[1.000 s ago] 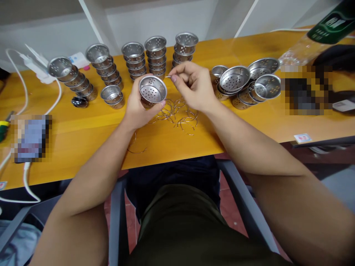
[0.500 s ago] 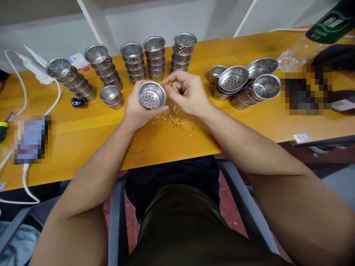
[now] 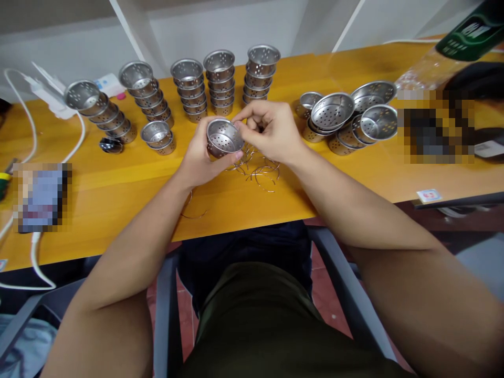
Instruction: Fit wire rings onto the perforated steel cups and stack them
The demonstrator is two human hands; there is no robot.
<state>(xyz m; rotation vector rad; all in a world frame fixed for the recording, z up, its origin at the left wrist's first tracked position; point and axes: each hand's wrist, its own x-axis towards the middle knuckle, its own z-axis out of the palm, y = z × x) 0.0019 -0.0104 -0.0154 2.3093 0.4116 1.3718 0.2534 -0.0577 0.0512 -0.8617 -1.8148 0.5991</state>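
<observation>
Perforated cup (image 3: 225,137): lifted clear of the bench (image 3: 129,202), mouth tilted up toward my head camera.
Slip risk: smooth curved wall; if my left thumb eases while the right side presses on the rim, I'd expect the cup to twist or pop loose.
Drop risk: curved wires (image 3: 264,172) lie loose on the bench, below the cup and the right hand; a falling cup would probably scatter them.
Small-part risk: anything fine let go at the right fingertips could vanish into that tangle.
Stack risk: rear cup stack (image 3: 262,73) stands close behind my right knuckles; a careless flick could tip it.
Cluster risk: slanted cups (image 3: 333,113) lean just beside the right wrist; swinging outward could set them sliding.
Left grip (image 3: 197,160): curled around the cup, spread to its width; thumb across the near side, fingers partly hidden along the left and far wall. Reads as a full hold.
Right grip (image 3: 271,131): thumb and index tips brought almost together at the cup's rim; can't tell if a wire sits between them or whether they touch metal.
Cup vs grips: seated inside the left grip's curve, base hidden from me; right rim just beside the right fingertips.
Stray wire (image 3: 197,216): one arc on the bench near the left forearm, apart from the pile.
</observation>
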